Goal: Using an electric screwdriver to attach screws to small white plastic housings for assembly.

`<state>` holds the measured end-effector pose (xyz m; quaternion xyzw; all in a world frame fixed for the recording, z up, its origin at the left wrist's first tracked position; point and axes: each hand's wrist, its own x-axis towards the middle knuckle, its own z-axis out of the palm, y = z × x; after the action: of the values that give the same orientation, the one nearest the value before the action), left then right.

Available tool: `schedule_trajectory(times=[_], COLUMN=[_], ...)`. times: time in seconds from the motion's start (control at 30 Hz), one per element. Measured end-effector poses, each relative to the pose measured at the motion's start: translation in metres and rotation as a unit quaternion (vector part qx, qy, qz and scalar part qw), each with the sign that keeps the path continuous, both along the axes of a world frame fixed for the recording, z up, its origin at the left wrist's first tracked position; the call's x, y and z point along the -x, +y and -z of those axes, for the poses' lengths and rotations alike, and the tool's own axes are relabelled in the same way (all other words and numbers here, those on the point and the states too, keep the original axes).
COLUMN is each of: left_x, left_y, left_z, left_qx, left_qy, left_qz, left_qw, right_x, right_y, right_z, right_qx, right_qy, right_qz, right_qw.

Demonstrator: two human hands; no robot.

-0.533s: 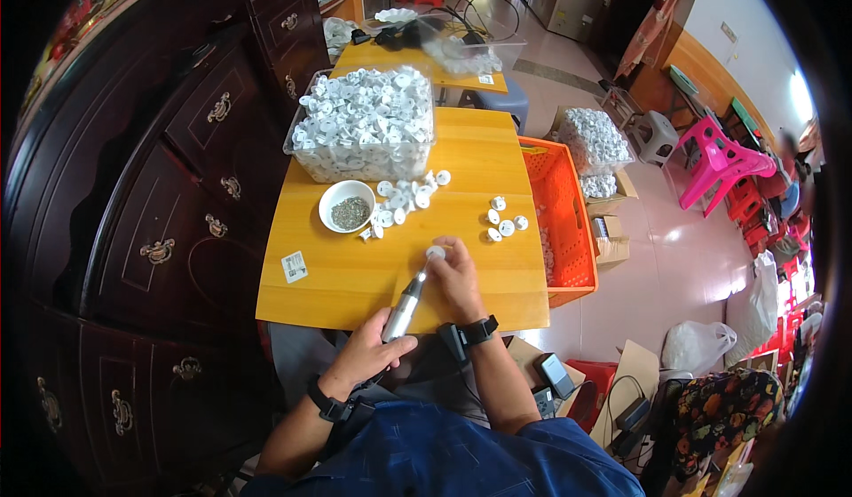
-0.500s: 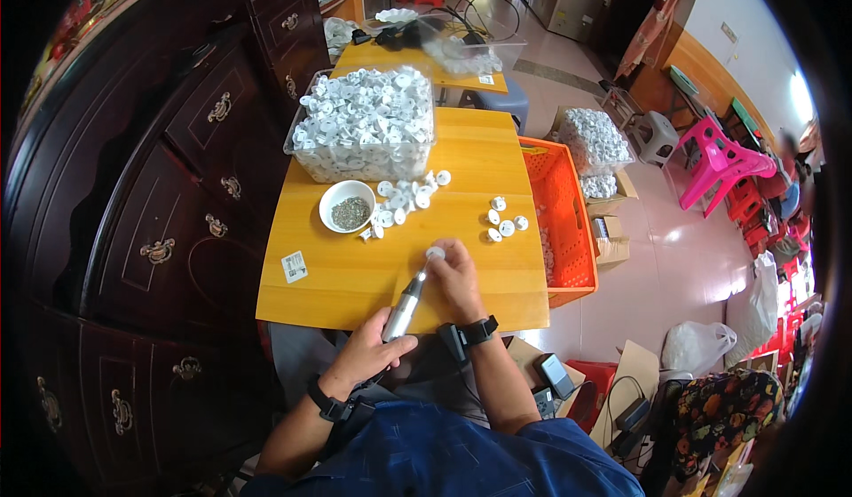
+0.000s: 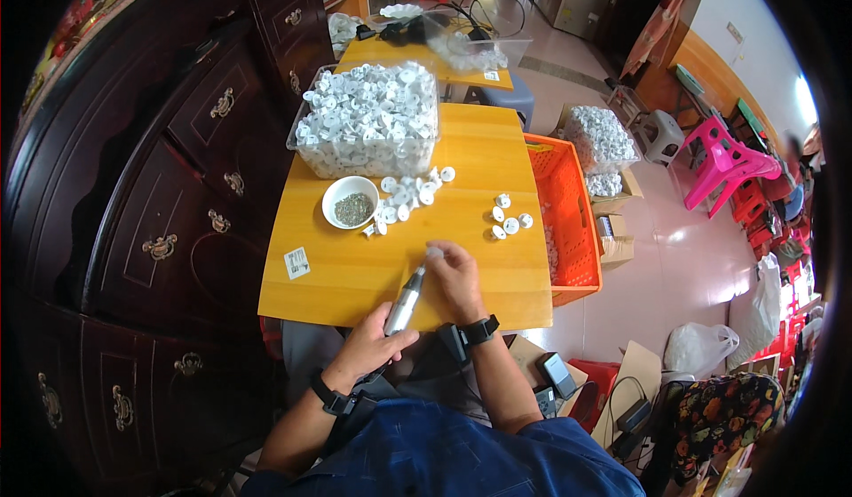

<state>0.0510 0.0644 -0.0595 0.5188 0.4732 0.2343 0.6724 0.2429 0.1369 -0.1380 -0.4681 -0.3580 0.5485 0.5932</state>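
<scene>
1. A dark, glossy wooden cabinet (image 3: 142, 200) with ornate metal handles stands left of the yellow wood-topped table (image 3: 355, 271).
2. A small white printed rectangular label (image 3: 296, 264) lies near the table's left edge.
3. A round white bowl (image 3: 349, 185) holds many tiny silvery metal parts (image 3: 354, 209).
4. Just behind it, a clear rectangular plastic tub (image 3: 364, 161) is heaped with white plastic pieces.
5. The left hand (image 3: 368, 344) is closed around a silver cylindrical handheld driver (image 3: 404, 309), its dark tapered nose slanting up and rightward.
6. A loose cluster of white round-headed plastic pieces (image 3: 404, 200) lies beside the bowl.
7. The right hand (image 3: 457, 280) pinches one small white round plastic piece (image 3: 433, 255) above the table, at the driver's tip; whether they touch, I cannot tell.
8. Five similar white pieces (image 3: 511, 225) sit grouped farther right.
9. An orange perforated plastic crate (image 3: 581, 266) stands beside the table's right edge.
</scene>
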Motion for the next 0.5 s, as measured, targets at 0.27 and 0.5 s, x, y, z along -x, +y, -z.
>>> schedule_trajectory(times=[0.27,0.5], left_x=[0.0009,0.0005], left_y=[0.0009,0.0017], left_z=[0.0004,0.0024], left_qx=[-0.016,-0.008], left_qy=[0.003,0.006], left_qz=[-0.01,-0.011], left_qw=[1.0,1.0], right_x=[0.0026,0.0028], right_y=[0.0024,0.0001], right_z=[0.0045,0.0012], right_qx=[0.001,0.008], right_qy=[0.017,0.011], right_qz=[0.01,0.001], right_qw=[1.0,1.0])
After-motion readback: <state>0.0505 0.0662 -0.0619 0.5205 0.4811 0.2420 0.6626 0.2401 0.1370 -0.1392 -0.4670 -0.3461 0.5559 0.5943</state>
